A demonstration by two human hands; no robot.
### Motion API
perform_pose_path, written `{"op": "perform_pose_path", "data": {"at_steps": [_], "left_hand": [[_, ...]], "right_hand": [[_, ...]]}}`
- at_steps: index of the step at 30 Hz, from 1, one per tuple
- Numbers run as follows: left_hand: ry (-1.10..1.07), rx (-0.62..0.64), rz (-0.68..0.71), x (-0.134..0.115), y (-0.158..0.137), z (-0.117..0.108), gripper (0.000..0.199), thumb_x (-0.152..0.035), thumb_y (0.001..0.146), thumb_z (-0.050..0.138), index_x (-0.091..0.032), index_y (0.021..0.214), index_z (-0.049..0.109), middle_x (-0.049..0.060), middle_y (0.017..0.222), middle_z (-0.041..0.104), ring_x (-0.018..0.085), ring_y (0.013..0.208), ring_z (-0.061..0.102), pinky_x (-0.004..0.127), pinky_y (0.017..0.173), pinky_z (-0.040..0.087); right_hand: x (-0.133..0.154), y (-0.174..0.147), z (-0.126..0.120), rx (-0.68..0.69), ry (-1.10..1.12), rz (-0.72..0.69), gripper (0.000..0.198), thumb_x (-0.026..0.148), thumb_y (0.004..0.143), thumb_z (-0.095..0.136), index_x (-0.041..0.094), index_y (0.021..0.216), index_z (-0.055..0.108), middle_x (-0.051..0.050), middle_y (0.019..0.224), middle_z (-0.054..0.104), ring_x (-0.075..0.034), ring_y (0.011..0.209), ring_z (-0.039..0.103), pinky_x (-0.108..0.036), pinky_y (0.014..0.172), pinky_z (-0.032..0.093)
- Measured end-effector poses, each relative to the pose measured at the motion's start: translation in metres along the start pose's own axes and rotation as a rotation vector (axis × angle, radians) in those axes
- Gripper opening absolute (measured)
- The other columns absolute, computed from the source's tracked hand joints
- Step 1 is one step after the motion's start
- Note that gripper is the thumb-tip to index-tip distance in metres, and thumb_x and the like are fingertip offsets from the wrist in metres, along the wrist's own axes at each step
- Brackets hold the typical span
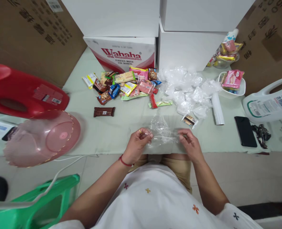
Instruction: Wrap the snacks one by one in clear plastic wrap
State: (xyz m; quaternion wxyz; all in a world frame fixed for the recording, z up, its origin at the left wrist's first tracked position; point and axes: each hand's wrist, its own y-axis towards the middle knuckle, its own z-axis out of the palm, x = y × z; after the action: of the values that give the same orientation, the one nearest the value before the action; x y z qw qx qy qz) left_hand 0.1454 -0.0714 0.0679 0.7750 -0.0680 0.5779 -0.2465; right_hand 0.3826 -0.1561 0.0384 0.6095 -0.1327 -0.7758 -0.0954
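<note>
A clear plastic bag (pixel 161 128) is stretched between my two hands near the table's front edge. My left hand (pixel 139 141) pinches its left side between thumb and fingers. My right hand (pixel 190 143) has its thumb and fingers closed at the bag's right edge. Just beyond my right hand lies a small wrapped cookie (pixel 189 121). A brown wrapped snack bar (pixel 104 111) rests to the left. Farther back, a heap of colourful wrapped snacks (pixel 129 84) sits beside a pile of crumpled clear plastic bags (pixel 186 87).
At left are a red jug (pixel 24 90) and a pink translucent bowl (pixel 71 127) overhanging the table edge. A white Wahaha box (pixel 124 52) stands behind. To the right are a plastic roll (pixel 217 109), a white tub (pixel 240 90), a phone (pixel 245 131) and a white jug (pixel 270 103).
</note>
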Motion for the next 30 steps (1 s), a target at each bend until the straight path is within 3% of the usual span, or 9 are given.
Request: {"op": "perform_pose_path", "data": {"at_steps": [3, 5, 8, 10, 16, 20, 24, 27, 30], "left_hand": [[0.068, 0.051, 0.019, 0.007, -0.001, 0.001, 0.041, -0.04, 0.065, 0.092, -0.018, 0.072, 0.058, -0.003, 0.082, 0.062, 0.007, 0.063, 0.051, 0.023, 0.06, 0.041], [0.117, 0.083, 0.028, 0.009, -0.003, 0.004, 0.039, -0.04, 0.068, 0.09, -0.018, 0.072, 0.058, -0.003, 0.079, 0.061, 0.008, 0.064, 0.051, 0.023, 0.061, 0.041], [0.18, 0.102, 0.059, 0.009, -0.006, 0.008, 0.038, -0.04, 0.07, 0.089, -0.018, 0.071, 0.058, -0.001, 0.08, 0.062, 0.009, 0.068, 0.052, 0.023, 0.063, 0.041], [0.196, 0.074, 0.078, 0.007, -0.009, 0.007, 0.038, -0.041, 0.071, 0.088, -0.018, 0.071, 0.058, -0.001, 0.082, 0.063, 0.009, 0.067, 0.051, 0.023, 0.062, 0.041], [0.204, -0.071, 0.128, 0.006, -0.015, -0.017, 0.04, -0.046, 0.072, 0.085, -0.019, 0.072, 0.057, -0.002, 0.082, 0.062, 0.007, 0.059, 0.047, 0.024, 0.06, 0.042], [0.26, -0.101, 0.149, 0.009, -0.019, -0.016, 0.037, -0.046, 0.076, 0.083, -0.019, 0.074, 0.058, -0.001, 0.083, 0.062, 0.009, 0.063, 0.049, 0.024, 0.062, 0.043], [0.319, -0.048, 0.205, 0.009, -0.024, 0.007, 0.033, -0.043, 0.08, 0.08, -0.019, 0.074, 0.059, 0.001, 0.085, 0.061, 0.012, 0.071, 0.054, 0.025, 0.066, 0.045], [0.309, -0.002, 0.245, 0.011, -0.024, 0.016, 0.031, -0.041, 0.081, 0.08, -0.019, 0.074, 0.059, 0.002, 0.087, 0.061, 0.013, 0.075, 0.055, 0.025, 0.066, 0.045], [0.218, -0.015, 0.196, 0.012, -0.023, 0.01, 0.034, -0.042, 0.081, 0.081, -0.019, 0.074, 0.058, 0.0, 0.086, 0.06, 0.009, 0.067, 0.051, 0.024, 0.062, 0.042]], "right_hand": [[0.012, 0.011, -0.011, 0.026, -0.17, -0.143, 0.062, 0.066, 0.09, 0.066, 0.025, 0.135, 0.061, -0.012, 0.132, 0.062, -0.028, 0.122, 0.057, -0.044, 0.102, 0.049], [0.026, 0.023, -0.01, 0.131, -0.269, -0.243, 0.067, 0.067, 0.086, 0.07, 0.026, 0.138, 0.06, -0.012, 0.129, 0.065, -0.03, 0.124, 0.055, -0.047, 0.107, 0.045], [0.044, 0.037, 0.002, 0.369, -0.34, -0.298, 0.044, 0.061, 0.09, 0.07, 0.025, 0.117, 0.072, -0.006, 0.094, 0.072, -0.025, 0.098, 0.063, -0.039, 0.09, 0.049], [0.048, 0.042, 0.011, 0.415, -0.358, -0.297, 0.031, 0.054, 0.096, 0.064, 0.024, 0.094, 0.074, -0.004, 0.078, 0.068, -0.021, 0.082, 0.061, -0.034, 0.078, 0.047], [0.034, 0.043, 0.01, 0.118, -0.176, -0.123, 0.04, 0.057, 0.098, 0.056, 0.022, 0.081, 0.064, 0.001, 0.068, 0.058, -0.015, 0.064, 0.052, -0.028, 0.062, 0.041], [0.042, 0.02, 0.017, 0.264, -0.151, -0.12, 0.041, 0.061, 0.099, 0.054, 0.022, 0.096, 0.067, -0.004, 0.09, 0.067, -0.018, 0.081, 0.061, -0.03, 0.072, 0.048], [0.054, -0.01, 0.038, 0.301, -0.384, -0.176, 0.041, 0.06, 0.089, 0.07, 0.023, 0.107, 0.068, -0.009, 0.105, 0.07, -0.027, 0.101, 0.061, -0.039, 0.085, 0.05], [0.051, -0.013, 0.04, 0.232, -0.366, -0.142, 0.028, 0.049, 0.097, 0.063, 0.023, 0.095, 0.07, -0.007, 0.094, 0.07, -0.024, 0.093, 0.062, -0.037, 0.083, 0.05], [0.041, -0.002, 0.026, 0.136, -0.156, -0.033, 0.032, 0.05, 0.099, 0.059, 0.022, 0.086, 0.069, -0.004, 0.084, 0.067, -0.019, 0.08, 0.062, -0.032, 0.074, 0.052]]}}
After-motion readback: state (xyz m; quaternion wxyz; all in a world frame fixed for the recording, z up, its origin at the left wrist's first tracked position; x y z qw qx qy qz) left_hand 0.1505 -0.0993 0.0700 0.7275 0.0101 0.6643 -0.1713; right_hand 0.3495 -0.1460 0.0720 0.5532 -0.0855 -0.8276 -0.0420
